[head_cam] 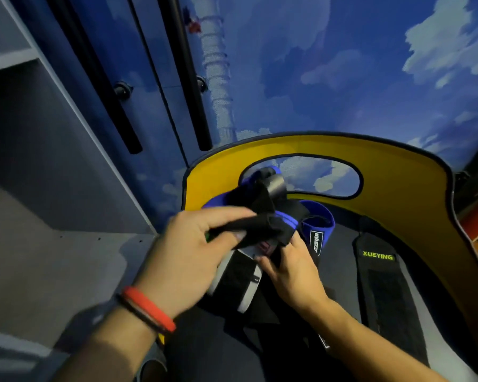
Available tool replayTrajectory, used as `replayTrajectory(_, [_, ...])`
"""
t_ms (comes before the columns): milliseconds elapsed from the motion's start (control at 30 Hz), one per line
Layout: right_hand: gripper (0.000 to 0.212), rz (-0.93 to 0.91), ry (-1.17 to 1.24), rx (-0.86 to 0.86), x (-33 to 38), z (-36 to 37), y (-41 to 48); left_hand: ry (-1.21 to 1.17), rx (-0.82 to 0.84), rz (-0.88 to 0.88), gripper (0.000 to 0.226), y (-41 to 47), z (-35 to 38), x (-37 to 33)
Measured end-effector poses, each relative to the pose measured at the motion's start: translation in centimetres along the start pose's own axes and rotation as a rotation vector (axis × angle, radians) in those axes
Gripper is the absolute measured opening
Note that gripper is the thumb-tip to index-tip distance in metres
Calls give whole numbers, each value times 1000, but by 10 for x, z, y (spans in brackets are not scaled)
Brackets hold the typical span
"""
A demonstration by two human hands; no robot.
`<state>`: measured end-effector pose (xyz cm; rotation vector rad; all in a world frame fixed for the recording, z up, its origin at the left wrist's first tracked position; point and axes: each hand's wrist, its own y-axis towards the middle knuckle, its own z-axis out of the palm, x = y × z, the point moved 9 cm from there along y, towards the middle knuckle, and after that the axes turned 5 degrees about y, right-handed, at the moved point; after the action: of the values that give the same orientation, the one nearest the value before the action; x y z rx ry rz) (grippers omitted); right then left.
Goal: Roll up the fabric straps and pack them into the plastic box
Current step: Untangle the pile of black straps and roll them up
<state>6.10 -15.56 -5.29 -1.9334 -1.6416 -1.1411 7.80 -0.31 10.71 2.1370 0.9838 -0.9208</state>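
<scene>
Hands over a chair seat (342, 260): left hand (193, 252) and right hand (293, 271) both pinch a blue-striped strap (268, 224). A black strap (381, 282) lies near the seat's right edge.

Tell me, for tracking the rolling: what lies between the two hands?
Head view: a black strap with blue stripes, gripped by left hand and right hand.

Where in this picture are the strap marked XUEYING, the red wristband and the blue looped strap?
strap marked XUEYING (378, 256): head view, on its lettered label.
red wristband (149, 310): head view, on the middle of the band across the wrist.
blue looped strap (319, 209): head view, on the loop's curved blue top.
</scene>
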Motion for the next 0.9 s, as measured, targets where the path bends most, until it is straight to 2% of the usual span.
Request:
replayTrajectory(100, [21,76,136,43,7,-20,-3,1,3,-73,40,-29,27,25])
replayTrajectory(167, [30,126,148,83,12,-34,-9,-6,-54,-125,43,-39,35,41])
replayTrajectory(233, [31,216,38,112,10,-49,-14,13,-84,-178,53,-46,45,52])
replayTrajectory(300, [40,330,-213,170,0,-64,-24,28,-35,-249,61,-53,60,57])
replayTrajectory(367, [43,407,-232,196,-8,-74,-32,-55,24,-343,57,-58,73,59])
replayTrajectory(533, [44,541,413,225,4,-57,-47,-152,14,-374,57,-62,86,58])
replayTrajectory(600, [36,467,442,199,12,-51,-42,-141,96,-334,52,-63,97,50])
replayTrajectory(667, [24,376,465,79,17,-57,-33,-198,95,-359,41,-64,100,50])
replayTrajectory(733, [35,339,642,-4,20,-61,-29,-455,-84,-547,18,-65,90,65])
replayTrajectory(767, [37,343,751,-23,21,-62,-27,-651,-130,-670,9,-66,92,72])
replayTrajectory(800, [30,340,853,-25,24,-64,-27,-824,-102,-772,8,-65,101,77])
replayTrajectory(833, [19,338,944,-15,29,-67,-29,-914,-33,-847,21,-61,110,80])
replayTrajectory(900, [14,319,1034,39,41,-71,-36,-997,86,-904,58,-51,119,86])
